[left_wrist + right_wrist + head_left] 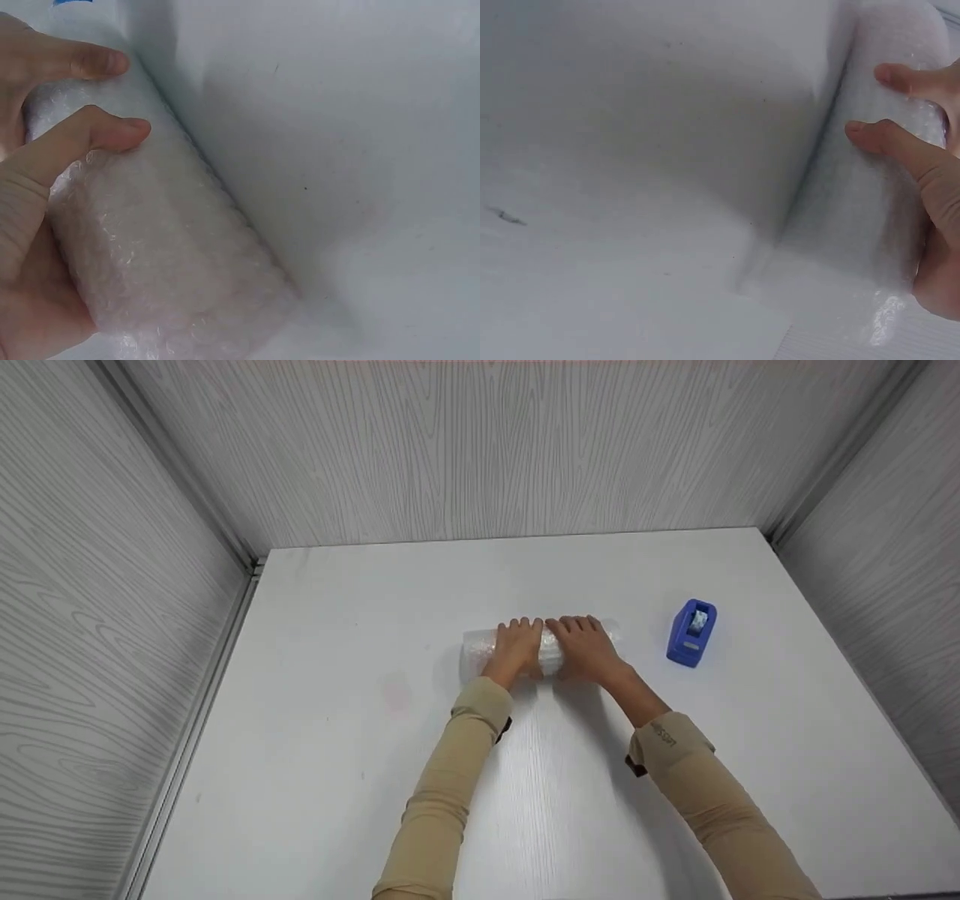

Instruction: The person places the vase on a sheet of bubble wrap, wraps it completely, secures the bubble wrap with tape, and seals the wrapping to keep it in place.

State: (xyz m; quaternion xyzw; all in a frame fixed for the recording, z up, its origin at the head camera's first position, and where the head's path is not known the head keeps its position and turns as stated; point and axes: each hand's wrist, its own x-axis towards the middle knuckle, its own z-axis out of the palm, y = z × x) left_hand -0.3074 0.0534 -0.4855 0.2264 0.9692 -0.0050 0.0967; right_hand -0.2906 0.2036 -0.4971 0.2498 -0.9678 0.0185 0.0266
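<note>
A roll of clear bubble wrap (475,654) lies crosswise on the white table, its bubbly surface plain in the left wrist view. My left hand (516,648) grips its middle-left part, fingers over the far side and thumb along the near side. Close beside it, my right hand (588,651) holds the right part the same way. Both thumbs press on the bubble wrap (172,247) in the left wrist view. In the right wrist view, a loose-looking end of the wrap (832,300) spreads past my right hand. Whether anything is inside the roll cannot be seen.
A blue tape dispenser (690,634) with a roll of tape stands to the right of my right hand. The white table (337,660) is bordered by pale wood-grain panels (450,450) at the back and both sides.
</note>
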